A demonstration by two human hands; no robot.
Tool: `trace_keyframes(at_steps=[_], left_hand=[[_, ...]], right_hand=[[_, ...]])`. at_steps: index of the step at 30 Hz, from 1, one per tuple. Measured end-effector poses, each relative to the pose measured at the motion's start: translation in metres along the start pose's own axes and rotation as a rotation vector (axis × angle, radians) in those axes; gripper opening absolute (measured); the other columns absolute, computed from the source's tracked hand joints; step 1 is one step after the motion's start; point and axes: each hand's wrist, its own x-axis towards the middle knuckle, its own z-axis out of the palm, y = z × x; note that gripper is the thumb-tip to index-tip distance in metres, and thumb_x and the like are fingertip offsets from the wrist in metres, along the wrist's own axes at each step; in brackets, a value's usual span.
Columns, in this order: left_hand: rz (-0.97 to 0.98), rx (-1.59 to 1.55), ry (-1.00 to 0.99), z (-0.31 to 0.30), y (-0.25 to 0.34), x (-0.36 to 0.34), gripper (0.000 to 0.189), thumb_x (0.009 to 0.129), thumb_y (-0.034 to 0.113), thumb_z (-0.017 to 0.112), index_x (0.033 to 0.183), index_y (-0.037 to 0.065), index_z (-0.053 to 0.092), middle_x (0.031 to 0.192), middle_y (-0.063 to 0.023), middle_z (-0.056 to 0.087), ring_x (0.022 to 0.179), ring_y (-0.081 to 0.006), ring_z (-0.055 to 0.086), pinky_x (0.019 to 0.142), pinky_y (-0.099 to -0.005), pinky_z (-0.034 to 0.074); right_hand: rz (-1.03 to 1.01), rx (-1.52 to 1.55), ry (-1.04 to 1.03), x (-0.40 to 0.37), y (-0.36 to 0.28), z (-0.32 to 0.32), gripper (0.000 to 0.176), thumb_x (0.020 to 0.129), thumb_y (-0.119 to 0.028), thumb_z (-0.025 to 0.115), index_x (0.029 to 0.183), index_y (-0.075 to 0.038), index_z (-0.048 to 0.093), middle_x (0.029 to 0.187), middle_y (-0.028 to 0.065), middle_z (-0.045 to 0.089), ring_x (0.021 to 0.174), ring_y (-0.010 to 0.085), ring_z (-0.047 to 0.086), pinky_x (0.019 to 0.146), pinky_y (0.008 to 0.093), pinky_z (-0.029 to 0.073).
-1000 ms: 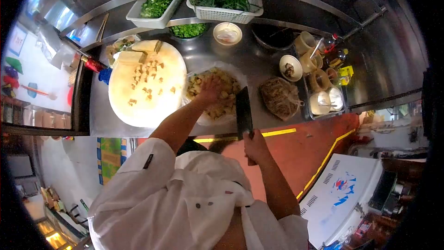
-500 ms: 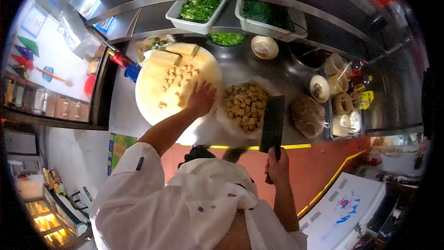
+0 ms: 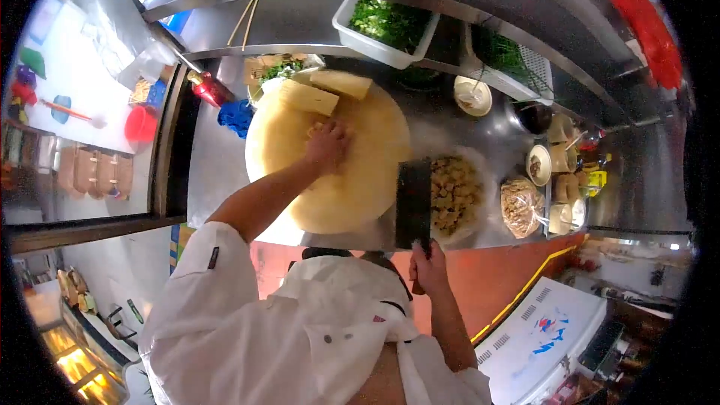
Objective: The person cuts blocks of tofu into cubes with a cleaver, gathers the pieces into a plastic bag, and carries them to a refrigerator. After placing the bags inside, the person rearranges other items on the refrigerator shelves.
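Note:
My left hand point(image 3: 328, 148) lies on a round yellowish chopping board point(image 3: 360, 195), fingers spread and slightly bent. A few small pale pieces point(image 3: 313, 130) show at its fingertips; anything under the palm is hidden. Just beyond it, pale tofu-like slabs point(image 3: 307, 97) rest at the board's far side. My right hand point(image 3: 429, 268) is closed round the handle of a cleaver point(image 3: 414, 202). The broad dark blade stands between the board's right edge and a heap of pale brown cubes point(image 3: 456, 199), overlapping both in view.
Above the counter point(image 3: 442, 131), a shelf carries a white basin of chopped greens point(image 3: 390, 26) and a white basket point(image 3: 517, 75). To the right are a tied clear bag point(image 3: 522, 206), small bowls point(image 3: 538, 165) and seasoning tubs. A blue cloth point(image 3: 235, 118) and red bottle point(image 3: 210, 90) stand left.
My left hand has moved across the board towards the slabs. The loose cubes scattered on the board no longer show there. The cleaver has moved left relative to the cube heap. The view has shifted.

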Motion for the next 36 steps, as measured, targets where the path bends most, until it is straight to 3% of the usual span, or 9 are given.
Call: trace_keyframes(at_steps=[2, 5, 11, 17, 20, 23, 26, 30, 36], left_hand=[[0.099, -0.002, 0.185, 0.066, -0.026, -0.015, 0.055, 0.087, 0.031, 0.069, 0.140, 0.020, 0.060, 0.147, -0.0102, 0.052, 0.140, -0.0377, 0.043, 0.115, -0.0538, 0.037], [0.349, -0.071, 0.291, 0.053, -0.054, -0.049, 0.056, 0.086, 0.032, 0.072, 0.139, 0.019, 0.061, 0.148, -0.0111, 0.052, 0.142, -0.0385, 0.042, 0.117, -0.0527, 0.035], [0.292, -0.292, 0.452, 0.027, -0.092, -0.047, 0.069, 0.084, 0.043, 0.075, 0.145, 0.019, 0.056, 0.150, -0.0141, 0.050, 0.145, -0.0386, 0.040, 0.118, -0.0525, 0.035], [0.207, -0.546, 0.274, 0.022, -0.063, -0.036, 0.072, 0.085, 0.047, 0.076, 0.146, 0.017, 0.054, 0.150, -0.0163, 0.049, 0.140, -0.0419, 0.044, 0.117, -0.0533, 0.037], [0.299, -0.604, 0.319, 0.023, -0.051, -0.031, 0.072, 0.088, 0.049, 0.074, 0.148, 0.015, 0.053, 0.151, -0.0173, 0.048, 0.138, -0.0436, 0.046, 0.116, -0.0533, 0.038], [0.141, -0.625, 0.360, 0.012, -0.040, -0.031, 0.073, 0.088, 0.049, 0.074, 0.147, 0.012, 0.054, 0.149, -0.0185, 0.050, 0.137, -0.0449, 0.047, 0.113, -0.0541, 0.041], [0.188, -0.613, 0.461, 0.020, -0.041, -0.014, 0.075, 0.086, 0.050, 0.075, 0.146, 0.010, 0.054, 0.146, -0.0200, 0.052, 0.137, -0.0457, 0.047, 0.111, -0.0545, 0.043], [0.195, -0.563, 0.319, 0.026, -0.037, -0.015, 0.077, 0.086, 0.051, 0.074, 0.146, 0.008, 0.054, 0.148, -0.0219, 0.049, 0.137, -0.0452, 0.047, 0.111, -0.0548, 0.043], [0.323, -0.523, 0.236, 0.008, -0.045, -0.085, 0.087, 0.079, 0.060, 0.077, 0.148, 0.012, 0.053, 0.149, -0.0270, 0.046, 0.138, -0.0473, 0.044, 0.112, -0.0575, 0.040]], right_hand=[[0.007, 0.022, -0.049, 0.018, 0.013, 0.018, 0.022, 0.107, -0.024, 0.059, 0.100, -0.007, 0.047, 0.067, 0.0043, 0.052, 0.048, 0.0136, 0.050, 0.044, 0.0324, 0.045], [0.069, 0.045, -0.075, 0.050, 0.035, 0.036, 0.025, 0.107, -0.028, 0.061, 0.099, -0.008, 0.047, 0.067, 0.0039, 0.053, 0.047, 0.0147, 0.048, 0.045, 0.0320, 0.043], [0.072, 0.088, -0.094, 0.089, 0.039, 0.059, 0.027, 0.105, -0.033, 0.063, 0.097, -0.011, 0.049, 0.068, 0.0022, 0.053, 0.050, 0.0141, 0.049, 0.048, 0.0325, 0.043], [0.117, 0.097, -0.095, 0.114, 0.013, 0.090, 0.028, 0.103, -0.035, 0.067, 0.099, -0.012, 0.052, 0.070, 0.0006, 0.053, 0.054, 0.0133, 0.051, 0.050, 0.0318, 0.044], [0.130, 0.037, -0.079, 0.124, -0.008, 0.110, 0.027, 0.103, -0.034, 0.067, 0.106, -0.011, 0.054, 0.072, -0.0001, 0.053, 0.056, 0.0136, 0.051, 0.050, 0.0311, 0.044], [0.099, 0.076, -0.092, 0.136, 0.001, 0.119, 0.027, 0.103, -0.034, 0.066, 0.108, -0.010, 0.055, 0.072, 0.0003, 0.052, 0.055, 0.0139, 0.051, 0.050, 0.0313, 0.044], [0.078, 0.080, -0.131, 0.136, 0.003, 0.121, 0.027, 0.103, -0.034, 0.066, 0.107, -0.010, 0.054, 0.071, 0.0007, 0.052, 0.054, 0.0142, 0.051, 0.050, 0.0310, 0.044], [0.044, 0.041, -0.131, 0.137, 0.018, 0.122, 0.026, 0.103, -0.033, 0.066, 0.106, -0.010, 0.054, 0.070, 0.0009, 0.053, 0.053, 0.0145, 0.051, 0.050, 0.0305, 0.044], [0.058, -0.096, -0.213, 0.120, 0.025, 0.137, 0.025, 0.103, -0.032, 0.064, 0.104, -0.010, 0.053, 0.068, 0.0009, 0.054, 0.053, 0.0139, 0.053, 0.049, 0.0301, 0.044]])
